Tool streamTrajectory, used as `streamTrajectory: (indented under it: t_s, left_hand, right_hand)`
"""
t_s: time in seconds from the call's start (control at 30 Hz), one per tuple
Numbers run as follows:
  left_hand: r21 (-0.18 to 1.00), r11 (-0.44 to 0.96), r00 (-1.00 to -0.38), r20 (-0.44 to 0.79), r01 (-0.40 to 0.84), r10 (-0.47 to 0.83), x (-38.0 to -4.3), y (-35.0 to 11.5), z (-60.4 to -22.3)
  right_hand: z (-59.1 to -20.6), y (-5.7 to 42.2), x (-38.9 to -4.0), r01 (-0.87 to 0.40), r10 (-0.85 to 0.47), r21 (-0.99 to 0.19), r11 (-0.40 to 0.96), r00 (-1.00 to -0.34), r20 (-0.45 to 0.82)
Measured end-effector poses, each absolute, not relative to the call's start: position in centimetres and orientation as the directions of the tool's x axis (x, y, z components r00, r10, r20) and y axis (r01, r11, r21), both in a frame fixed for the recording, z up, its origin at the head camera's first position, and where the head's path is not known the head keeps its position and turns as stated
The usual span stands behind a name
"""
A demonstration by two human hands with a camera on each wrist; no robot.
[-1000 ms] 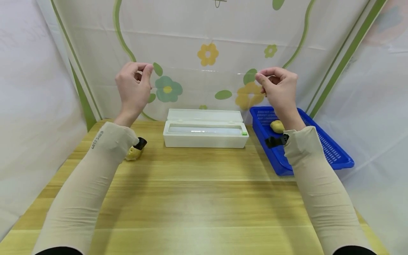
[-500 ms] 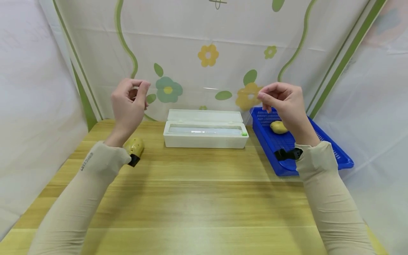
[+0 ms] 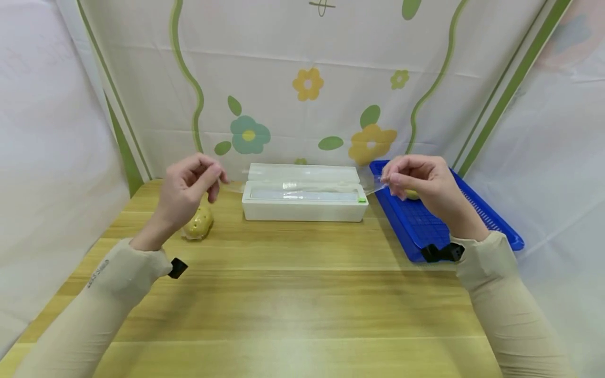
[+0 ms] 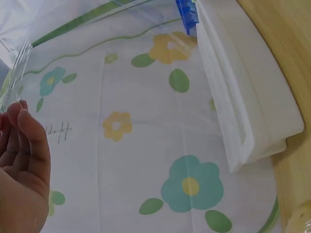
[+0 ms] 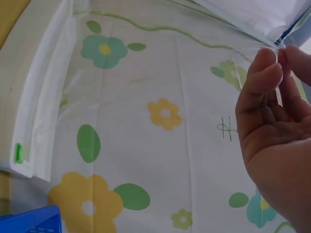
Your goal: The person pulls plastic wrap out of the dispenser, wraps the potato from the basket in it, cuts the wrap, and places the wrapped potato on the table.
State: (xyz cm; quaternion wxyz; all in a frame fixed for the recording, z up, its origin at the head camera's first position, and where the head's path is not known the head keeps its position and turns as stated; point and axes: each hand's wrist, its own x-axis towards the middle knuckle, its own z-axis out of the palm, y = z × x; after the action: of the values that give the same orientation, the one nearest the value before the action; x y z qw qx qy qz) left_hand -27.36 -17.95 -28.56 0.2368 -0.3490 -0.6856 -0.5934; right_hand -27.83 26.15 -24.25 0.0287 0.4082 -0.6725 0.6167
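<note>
A sheet of clear plastic wrap point(image 3: 295, 185) stretches between my two hands, in front of the open wrap box. My left hand point(image 3: 191, 184) pinches its left end between thumb and fingers; the gathered film point(image 4: 18, 73) shows above those fingertips in the left wrist view. At the other end my right hand point(image 3: 418, 184) pinches the wrap, creased at the fingertips in the right wrist view. The white wrap box point(image 3: 304, 211) stands at the back middle, its lid point(image 3: 302, 172) raised and a roll inside. Below my left hand lies a yellow potato point(image 3: 198, 223), with film about its base.
At the right back a blue plastic basket point(image 3: 416, 226) holds another yellow potato point(image 3: 412, 195), mostly behind my right hand. A green cutter slide point(image 3: 362, 200) sits on the box's right end. The wooden table point(image 3: 293, 304) meets a flowered white curtain point(image 3: 302, 115) behind.
Both hands have come down and slightly apart, still pinching the wrap, which has dropped from before the curtain to before the box. The left potato is now more in view.
</note>
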Motion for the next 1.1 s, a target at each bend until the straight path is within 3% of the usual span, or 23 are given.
streamTrajectory:
  t_s: [0.23, 0.5, 0.7, 0.83, 1.0, 1.1]
  left_hand:
    - [0.767, 0.061, -0.687, 0.532, 0.638, 0.495, -26.4, -18.9, -31.9]
    - [0.83, 0.153, -0.643, 0.285, 0.537, 0.711, -26.1, -18.8, -36.2]
    - [0.859, 0.238, -0.638, 0.125, 0.452, 0.76, -26.0, -19.1, -38.6]
    - [0.861, 0.283, -0.641, 0.063, 0.423, 0.765, -26.0, -19.6, -40.0]
    - [0.82, 0.325, -0.628, 0.053, 0.471, 0.776, -26.0, -20.2, -41.5]
    - [0.784, 0.349, -0.615, 0.053, 0.514, 0.787, -25.9, -20.1, -42.1]
  right_hand:
    - [-27.6, 26.8, -27.1, -0.459, -0.733, -0.874, -0.157, -0.539, 0.415]
    - [-32.3, 26.9, -25.8, -0.328, -0.838, -0.944, 0.042, -0.526, 0.146]
    - [-35.4, 27.3, -25.3, -0.293, -0.838, -0.937, 0.192, -0.546, -0.002]
    - [-37.4, 27.9, -25.4, -0.246, -0.822, -0.945, 0.216, -0.568, -0.04]
    - [-39.3, 28.1, -25.1, -0.178, -0.792, -0.948, 0.265, -0.601, -0.109]
    - [-40.0, 27.9, -24.8, -0.203, -0.8, -0.935, 0.291, -0.588, -0.121]
